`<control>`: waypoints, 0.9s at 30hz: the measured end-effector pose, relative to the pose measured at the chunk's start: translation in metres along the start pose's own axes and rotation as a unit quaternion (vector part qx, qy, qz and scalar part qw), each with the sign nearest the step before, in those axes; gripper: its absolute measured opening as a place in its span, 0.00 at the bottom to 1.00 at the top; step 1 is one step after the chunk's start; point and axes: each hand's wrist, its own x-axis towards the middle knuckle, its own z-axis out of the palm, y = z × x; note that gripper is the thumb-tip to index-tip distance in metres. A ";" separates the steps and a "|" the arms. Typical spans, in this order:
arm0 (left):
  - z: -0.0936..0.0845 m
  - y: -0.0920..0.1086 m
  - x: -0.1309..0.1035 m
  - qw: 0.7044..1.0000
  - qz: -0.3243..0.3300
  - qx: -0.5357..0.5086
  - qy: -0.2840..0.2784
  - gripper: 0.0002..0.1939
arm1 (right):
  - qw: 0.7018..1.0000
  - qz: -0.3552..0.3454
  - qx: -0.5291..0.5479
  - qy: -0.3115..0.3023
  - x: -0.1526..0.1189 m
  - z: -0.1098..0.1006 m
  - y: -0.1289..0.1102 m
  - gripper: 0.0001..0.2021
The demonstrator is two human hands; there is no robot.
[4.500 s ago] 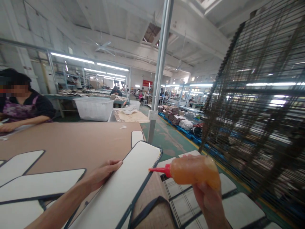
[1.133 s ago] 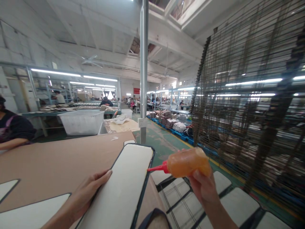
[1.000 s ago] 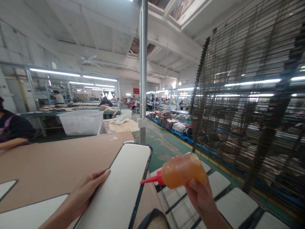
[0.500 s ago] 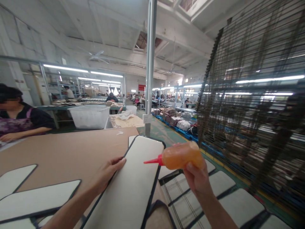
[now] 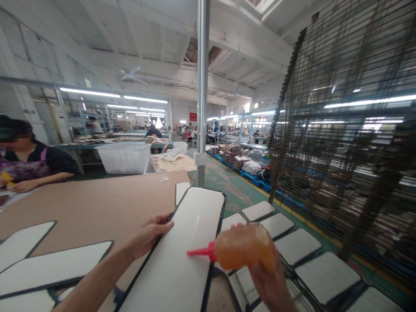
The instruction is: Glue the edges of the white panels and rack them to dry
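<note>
My left hand [image 5: 152, 234] grips the left edge of a long white panel [image 5: 191, 225] with a dark border and rounded corners, thumb on its face. The panel tilts up in front of me. In my right hand [image 5: 268, 268] is a squeeze bottle [image 5: 243, 246] of amber liquid, its red pointed nozzle aimed left over the panel's face. A short shiny streak shows on the panel above the nozzle. Whether the tip touches the surface I cannot tell. More dark-edged white panels [image 5: 58, 268] lie on the brown tabletop [image 5: 123, 199] at left.
At right, several white panels [image 5: 299, 246] rest on a wire rack, beside a tall wire-mesh frame [image 5: 341, 130]. A metal post [image 5: 202, 86] rises beyond the table. A co-worker [image 5: 35, 160] sits at the far left, near a translucent bin [image 5: 123, 158].
The bottle in my right hand has moved down along the panel and slightly left. A shiny streak now shows on the panel. My left hand keeps its grip.
</note>
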 end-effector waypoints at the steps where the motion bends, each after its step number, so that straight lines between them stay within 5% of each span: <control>1: -0.001 -0.001 0.001 1.000 0.002 0.002 0.012 0.28 | 1.000 0.016 0.002 -0.006 -0.010 0.001 0.001 0.29; 4: 0.000 -0.004 0.000 0.999 0.011 0.010 0.045 0.30 | 0.999 0.034 0.007 -0.016 -0.019 0.003 0.000 0.30; 10: 0.018 -0.010 -0.014 0.999 0.028 0.017 0.027 0.29 | 0.998 -0.063 -0.013 0.022 0.041 0.006 -0.013 0.25; 13: 0.019 -0.008 -0.015 0.999 0.041 0.005 0.024 0.30 | 0.998 -0.061 -0.019 0.021 0.039 0.007 -0.009 0.27; 19: -0.004 0.001 -0.015 0.998 0.046 0.011 0.037 0.31 | 0.997 0.039 -0.007 -0.067 -0.010 0.022 0.006 0.30; 24: -0.022 0.011 -0.020 0.998 0.044 0.025 -0.032 0.29 | 0.997 -0.079 -0.025 0.003 0.021 0.045 -0.002 0.27; 27: -0.033 0.013 -0.019 0.998 0.039 0.015 -0.051 0.28 | 0.996 -0.078 -0.031 -0.008 0.022 0.053 -0.001 0.28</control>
